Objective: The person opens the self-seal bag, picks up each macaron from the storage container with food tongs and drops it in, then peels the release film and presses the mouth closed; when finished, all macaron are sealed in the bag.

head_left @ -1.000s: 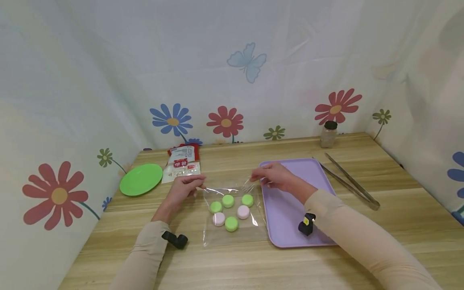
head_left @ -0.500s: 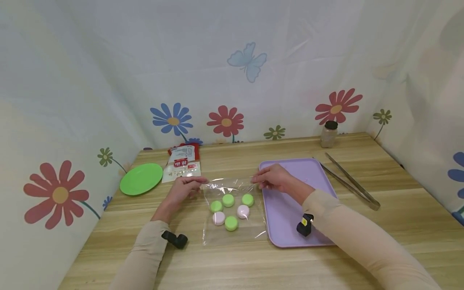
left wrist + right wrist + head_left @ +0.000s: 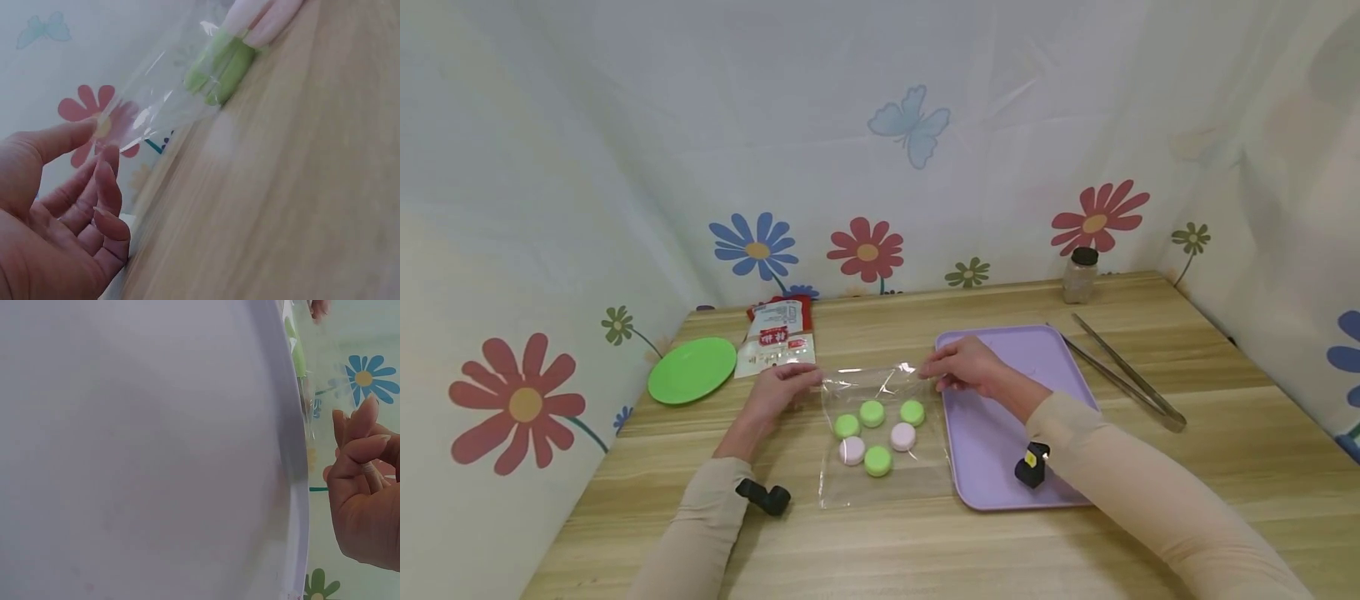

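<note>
A clear plastic bag (image 3: 887, 487) lies on the table with several green macarons (image 3: 877, 461) and two pink macarons (image 3: 903, 437) inside. My left hand (image 3: 772, 397) pinches its far left corner between thumb and forefinger, the other fingers loosely bent in the left wrist view. At the far right corner my right hand (image 3: 967, 367) pinches the film, over the left rim of a purple tray (image 3: 1000, 433). Between the two hands the bag's top edge is stretched straight. In the right wrist view the tray (image 3: 144, 450) hides most of the bag.
A green plate (image 3: 692, 372) and a red-and-white printed packet (image 3: 775, 337) lie at the left. Metal tongs (image 3: 1123, 371) lie right of the tray, and a black-lidded jar (image 3: 1080, 277) stands at the back right. A flower-printed curtain (image 3: 985, 192) surrounds the wooden table (image 3: 880, 558).
The bag's top edge has gone from sagging and creased to straighter and flatter between my hands. Both hands have shifted only slightly; the macarons lie about where they were.
</note>
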